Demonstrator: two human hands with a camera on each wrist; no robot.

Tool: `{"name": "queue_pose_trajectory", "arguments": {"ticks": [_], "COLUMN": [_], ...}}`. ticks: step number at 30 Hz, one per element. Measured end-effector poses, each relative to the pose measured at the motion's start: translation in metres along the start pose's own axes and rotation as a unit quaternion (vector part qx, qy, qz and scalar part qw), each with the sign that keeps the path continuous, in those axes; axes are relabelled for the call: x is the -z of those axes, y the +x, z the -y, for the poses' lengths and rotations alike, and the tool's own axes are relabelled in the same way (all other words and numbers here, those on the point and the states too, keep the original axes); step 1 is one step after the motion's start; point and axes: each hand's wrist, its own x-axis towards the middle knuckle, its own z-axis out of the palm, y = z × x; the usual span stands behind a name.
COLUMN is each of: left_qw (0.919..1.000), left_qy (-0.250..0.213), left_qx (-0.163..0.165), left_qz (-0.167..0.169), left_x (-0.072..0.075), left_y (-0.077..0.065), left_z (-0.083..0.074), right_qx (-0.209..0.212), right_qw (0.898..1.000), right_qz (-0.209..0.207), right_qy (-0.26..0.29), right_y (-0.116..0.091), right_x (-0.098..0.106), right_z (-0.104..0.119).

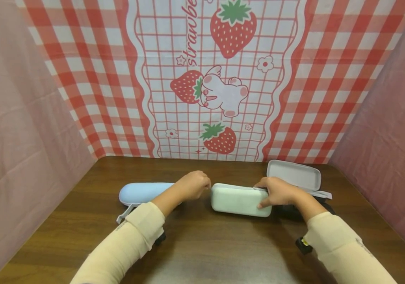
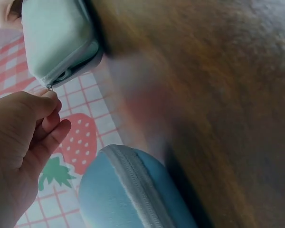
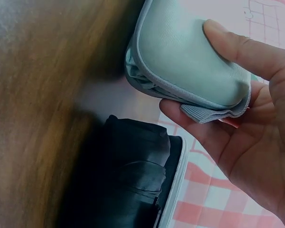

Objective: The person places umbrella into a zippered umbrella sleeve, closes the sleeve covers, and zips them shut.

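Note:
A pale green zip case (image 1: 238, 201) sits on the wooden table, in front of me. My right hand (image 1: 279, 191) grips its right end, thumb on the near face and fingers behind. A ribbed grey strap (image 3: 204, 113) lies against those fingers in the right wrist view. My left hand (image 1: 193, 185) pinches the small zipper pull (image 2: 49, 88) at the case's left corner. Through the partly unzipped gap, folded teal fabric (image 3: 137, 73) shows inside the case.
A closed light blue zip case (image 1: 142, 192) with a grey strap lies at the left, partly behind my left forearm. At the right, an open grey case (image 1: 294, 175) holds a black folded bundle (image 3: 137, 175). A strawberry-print cloth (image 1: 206, 79) hangs behind the table (image 1: 206, 244).

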Motion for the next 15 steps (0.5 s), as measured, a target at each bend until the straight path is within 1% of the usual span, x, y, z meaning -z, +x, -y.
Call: {"name": "queue_pose_trajectory", "arguments": {"ticks": [6,11,15], "left_qw": [0.9994,0.9988,0.9979], "left_qy": [0.007,0.012,0.024], "left_qx": [0.02,0.03,0.039], "left_qz": [0.026,0.037,0.045], "left_x": [-0.006,-0.01,-0.012], "left_y": [0.0,-0.002,-0.004], "left_z": [-0.002,-0.007,-0.009], "right_qx": [-0.016,-0.015,-0.007], "right_qw": [0.999,0.999,1.0], "right_qz": [0.019,0.026,0.02], "right_qy": [0.029,0.025,0.01], "right_y": [0.003,0.005,0.005], "right_x": [0.004,0.005,0.005], "right_z": [-0.001,-0.004,-0.002]}}
